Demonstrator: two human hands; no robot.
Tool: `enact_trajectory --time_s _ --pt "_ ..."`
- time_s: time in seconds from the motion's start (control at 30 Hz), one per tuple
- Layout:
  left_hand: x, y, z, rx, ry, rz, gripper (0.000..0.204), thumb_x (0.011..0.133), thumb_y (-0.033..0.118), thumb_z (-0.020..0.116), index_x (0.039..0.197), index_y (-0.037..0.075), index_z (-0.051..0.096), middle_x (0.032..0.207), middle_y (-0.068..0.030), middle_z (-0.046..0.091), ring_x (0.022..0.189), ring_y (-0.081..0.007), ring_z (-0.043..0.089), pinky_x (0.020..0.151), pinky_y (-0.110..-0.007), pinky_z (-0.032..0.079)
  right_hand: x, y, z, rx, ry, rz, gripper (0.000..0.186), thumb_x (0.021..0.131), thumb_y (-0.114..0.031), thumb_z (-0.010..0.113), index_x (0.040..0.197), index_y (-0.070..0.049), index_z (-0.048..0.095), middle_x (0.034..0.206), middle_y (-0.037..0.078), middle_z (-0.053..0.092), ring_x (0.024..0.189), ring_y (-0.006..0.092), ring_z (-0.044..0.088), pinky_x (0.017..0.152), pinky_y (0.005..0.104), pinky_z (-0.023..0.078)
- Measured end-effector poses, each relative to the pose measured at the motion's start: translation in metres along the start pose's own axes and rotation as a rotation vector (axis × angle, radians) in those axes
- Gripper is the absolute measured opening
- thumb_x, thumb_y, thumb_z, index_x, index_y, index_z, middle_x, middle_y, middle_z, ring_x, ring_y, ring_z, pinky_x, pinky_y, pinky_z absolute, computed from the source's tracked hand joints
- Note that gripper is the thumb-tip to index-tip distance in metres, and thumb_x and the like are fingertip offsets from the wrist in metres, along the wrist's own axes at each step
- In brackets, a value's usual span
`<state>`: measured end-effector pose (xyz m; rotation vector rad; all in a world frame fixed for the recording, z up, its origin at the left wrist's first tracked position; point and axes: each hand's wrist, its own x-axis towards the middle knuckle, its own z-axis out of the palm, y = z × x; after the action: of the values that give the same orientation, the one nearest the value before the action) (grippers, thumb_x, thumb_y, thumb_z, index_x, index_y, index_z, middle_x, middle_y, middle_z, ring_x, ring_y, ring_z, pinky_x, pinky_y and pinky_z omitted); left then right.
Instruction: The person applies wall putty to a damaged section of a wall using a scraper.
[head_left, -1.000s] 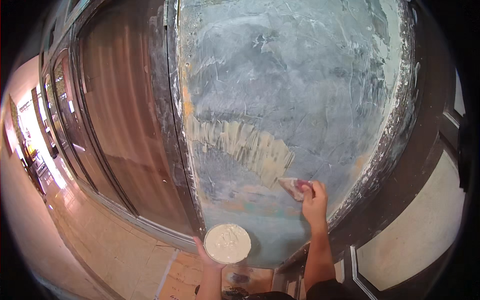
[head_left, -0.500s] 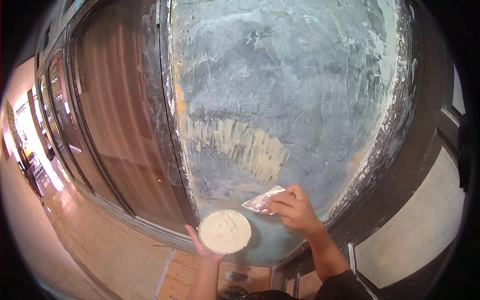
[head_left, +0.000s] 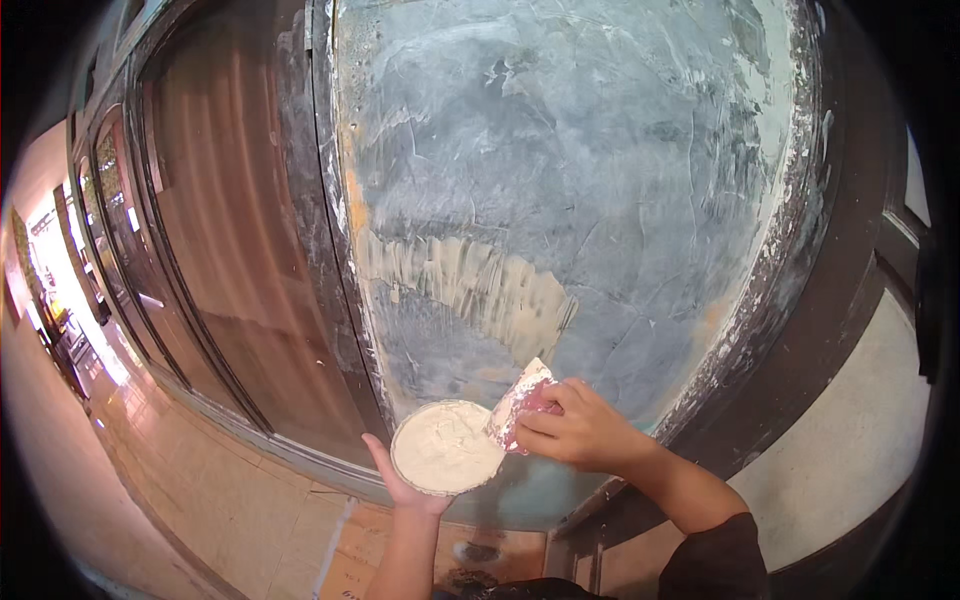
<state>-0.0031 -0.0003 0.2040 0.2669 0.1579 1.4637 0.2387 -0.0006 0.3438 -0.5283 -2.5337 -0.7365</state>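
A round tub (head_left: 393,452) filled with creamy off-white putty (head_left: 447,447) rests in my left hand (head_left: 412,495), the thumb up along its left side and the palm beneath. My right hand (head_left: 575,428) pinches a reddish flat putty spreader (head_left: 522,402) smeared with white. One corner of the spreader meets the tub's right rim; the other points up toward the wall. In front stands a patchy grey-blue wall panel (head_left: 590,170), where a curved band of cream putty strokes (head_left: 480,285) runs from the left edge toward the middle.
Dark-framed glass with a brown curtain (head_left: 230,230) borders the panel on the left. A chipped dark frame (head_left: 745,330) runs down the right, beside a pale inset panel (head_left: 850,430). Below lie floor tiles (head_left: 240,500) and an orange-brown sheet (head_left: 355,545).
My right hand has moved left and down a little, bringing the spreader from beside the tub to its rim and turning it more upright. The putty surface looks smoother, and the tub has shifted slightly up.
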Motion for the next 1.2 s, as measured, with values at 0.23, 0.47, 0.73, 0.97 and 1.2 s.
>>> enact_trajectory --time_s 0.23,0.47,0.73,0.97,1.2 --pt "-0.001 -0.004 0.002 0.041 -0.078 -0.027 0.109 0.089 0.091 0.028 0.149 0.001 0.047 0.15 -0.0201 0.052 0.133 -0.0407 0.054 0.108 -0.059 0.047 -0.005 0.004 0.004 -0.065 -0.004 -0.031 0.016 0.087 -0.024 0.068 0.102 -0.016 0.069 0.105 -0.004 0.066 0.104 0.0222 0.058 0.086 0.0383 0.047" --pt "-0.001 -0.004 0.002 0.072 -0.111 -0.03 0.111 0.089 0.091 0.027 0.149 -0.001 0.046 0.15 -0.0203 0.052 0.134 -0.0386 0.053 0.11 -0.053 0.046 -0.004 0.003 0.003 -0.071 0.046 -0.023 0.015 0.089 -0.026 0.069 0.1 -0.016 0.069 0.104 -0.003 0.065 0.102 0.0223 0.059 0.085 0.0381 0.047" --pt "0.003 -0.006 0.01 0.084 -0.094 -0.027 0.109 0.09 0.09 0.027 0.148 0.001 0.048 0.15 -0.0188 0.052 0.134 -0.0379 0.053 0.111 -0.054 0.045 -0.008 0.009 0.002 -0.094 0.042 -0.002 0.014 0.088 -0.025 0.069 0.098 -0.016 0.069 0.103 -0.004 0.065 0.101 0.0224 0.059 0.084 0.0381 0.047" --pt "0.007 -0.007 0.009 0.067 -0.174 -0.077 0.111 0.089 0.091 0.024 0.149 0.0 0.046 0.15 -0.0191 0.052 0.134 -0.0375 0.054 0.111 -0.053 0.045 -0.01 0.013 0.004 -0.123 0.095 0.006 0.014 0.085 -0.022 0.068 0.096 -0.015 0.071 0.104 -0.003 0.065 0.102 0.0231 0.058 0.084 0.0393 0.048" --pt "0.016 -0.013 0.013 0.052 -0.172 -0.079 0.112 0.089 0.091 0.025 0.147 -0.002 0.049 0.146 -0.021 0.056 0.128 -0.0384 0.059 0.107 -0.052 0.05 -0.02 0.019 0.004 -0.108 0.094 0.049 0.017 0.081 -0.018 0.068 0.098 -0.015 0.071 0.106 -0.003 0.066 0.104 0.0239 0.057 0.083 0.0391 0.048"
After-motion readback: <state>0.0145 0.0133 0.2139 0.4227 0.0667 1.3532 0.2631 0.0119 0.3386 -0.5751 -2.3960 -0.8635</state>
